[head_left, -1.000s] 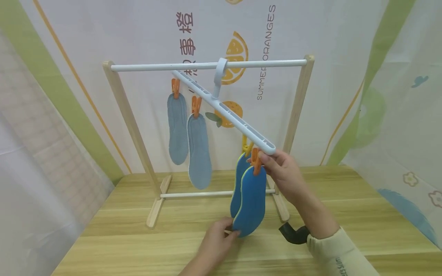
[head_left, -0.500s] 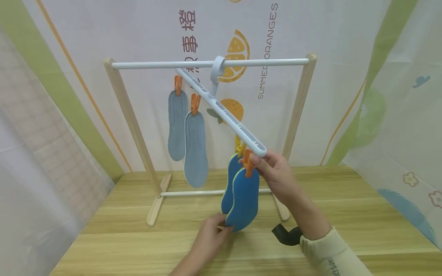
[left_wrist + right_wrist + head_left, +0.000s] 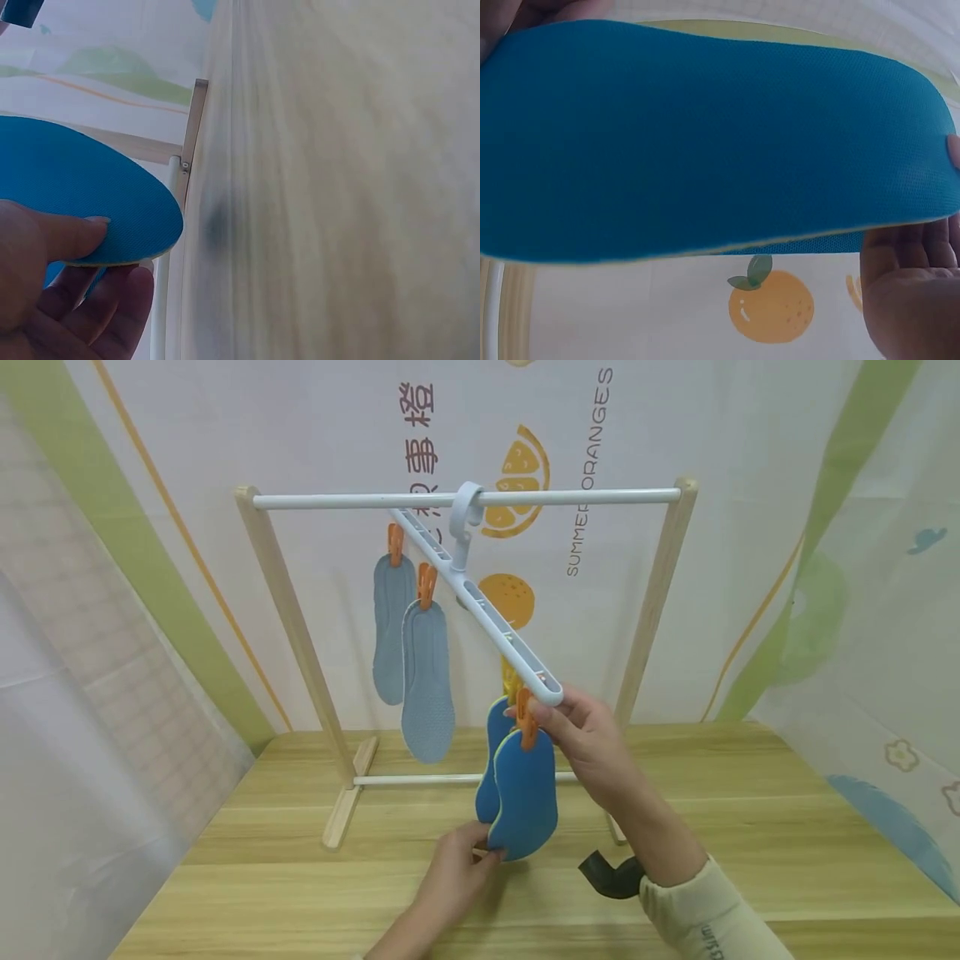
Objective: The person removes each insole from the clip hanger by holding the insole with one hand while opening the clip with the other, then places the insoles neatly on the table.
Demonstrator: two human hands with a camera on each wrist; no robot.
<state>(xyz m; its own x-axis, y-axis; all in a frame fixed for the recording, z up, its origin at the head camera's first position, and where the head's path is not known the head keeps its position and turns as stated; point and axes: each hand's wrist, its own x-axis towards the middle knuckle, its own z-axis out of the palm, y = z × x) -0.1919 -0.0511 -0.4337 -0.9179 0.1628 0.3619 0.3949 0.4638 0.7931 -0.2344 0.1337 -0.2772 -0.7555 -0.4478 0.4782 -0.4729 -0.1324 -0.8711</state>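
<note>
Pinch grip at both ends of the front blue insole (image 3: pixel 525 797): the left hand (image 3: pixel 453 864) holds its lower end, and the right hand (image 3: pixel 592 743) is closed about the front orange clip (image 3: pixel 527 718) at its top. Head view: insole hangs slightly tilted under the near end of a pale hanger (image 3: pixel 487 617), clear of the wooden table (image 3: pixel 247 885). Rear blue insole (image 3: pixel 490 777) just behind, partly covered, with a yellow clip (image 3: pixel 509 678) above it. Hanger hooked over the top bar (image 3: pixel 352 501) of a wooden-sided rack (image 3: pixel 651 610); two grey-blue insoles (image 3: pixel 427 693) hang toward its far end from their own orange clips (image 3: pixel 426 583). Black bent tube (image 3: pixel 613 878) on the table, beside the right sleeve (image 3: pixel 708 906). Left wrist view: thumb flat on the blue face near the rounded end, other fingers underneath; more blue shows between them. Right wrist view: blue face spans the frame, right fingers behind its edge; clip out of frame, so its hold cannot be told from here. Printed orange (image 3: pixel 772 307) on the backdrop below.
</note>
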